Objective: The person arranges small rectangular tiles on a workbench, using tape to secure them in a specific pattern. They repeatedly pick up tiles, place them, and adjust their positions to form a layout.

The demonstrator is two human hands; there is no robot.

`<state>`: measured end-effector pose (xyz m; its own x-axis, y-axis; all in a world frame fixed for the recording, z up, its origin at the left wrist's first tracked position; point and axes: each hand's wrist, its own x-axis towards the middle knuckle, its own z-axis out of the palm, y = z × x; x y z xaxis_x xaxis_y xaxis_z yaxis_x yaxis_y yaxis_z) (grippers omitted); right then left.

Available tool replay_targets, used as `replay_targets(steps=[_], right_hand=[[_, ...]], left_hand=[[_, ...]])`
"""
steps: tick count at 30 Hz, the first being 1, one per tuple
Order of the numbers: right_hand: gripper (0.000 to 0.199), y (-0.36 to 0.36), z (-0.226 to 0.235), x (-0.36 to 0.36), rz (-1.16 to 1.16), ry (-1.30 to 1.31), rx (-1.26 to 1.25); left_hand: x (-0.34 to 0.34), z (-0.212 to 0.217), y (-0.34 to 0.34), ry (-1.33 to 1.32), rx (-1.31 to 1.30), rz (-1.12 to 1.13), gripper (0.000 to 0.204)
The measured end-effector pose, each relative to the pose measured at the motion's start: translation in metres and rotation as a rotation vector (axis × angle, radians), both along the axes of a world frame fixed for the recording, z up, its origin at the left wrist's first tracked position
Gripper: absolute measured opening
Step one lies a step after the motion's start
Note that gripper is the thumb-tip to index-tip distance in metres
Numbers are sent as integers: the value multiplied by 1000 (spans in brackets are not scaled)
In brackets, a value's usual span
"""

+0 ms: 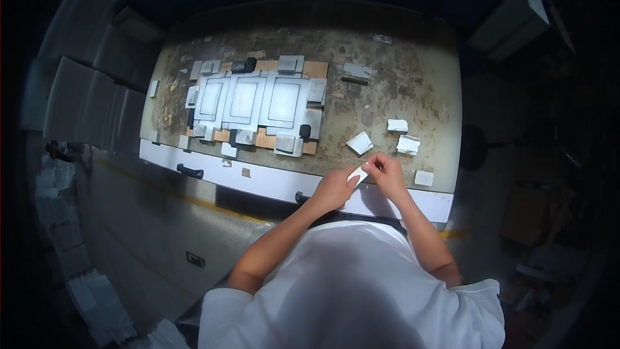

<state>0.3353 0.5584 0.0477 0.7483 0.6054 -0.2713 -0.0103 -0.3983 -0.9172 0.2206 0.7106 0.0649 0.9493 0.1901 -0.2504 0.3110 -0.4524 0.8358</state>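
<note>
At the bench's near edge, my left hand (336, 189) is closed on a small flat white piece (357, 176). My right hand (387, 174) pinches the upper end of that same piece; its fingertips partly cover it. Just beyond my hands a white block (360, 143) lies tilted on the worn benchtop. Right of it are two more white blocks, one (397, 125) farther off and one (407, 145) nearer. A flat white square (423, 178) sits by the near right corner.
On the left half of the bench (381, 52), three framed pale panels (245, 98) lie side by side, ringed by grey blocks (288, 144) and black pieces (305, 131). Drawer handles (190, 171) stick out from the white front. Stacked pale sheets (84, 100) stand at far left.
</note>
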Motion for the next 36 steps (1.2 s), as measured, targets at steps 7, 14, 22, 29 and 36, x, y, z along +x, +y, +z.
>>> replay_targets(steps=[7,14,22,29,36], right_hand=[[20,37,-30,39,-86,-326,-114],[23,55,-65,43,-101,-710,-275],[33,52,-44,54,109,-779,-55],[18,58,13,41,338,-567,-57],[24,63,-28,16,227,283,145]], left_hand=[[58,-10,36,358,92,-19,34],[106,0,35,607,80,25,33],[76,-7,40,349,-29,191,31],[38,4,43,17,96,150,28],[11,33,47,-339,117,152,15]])
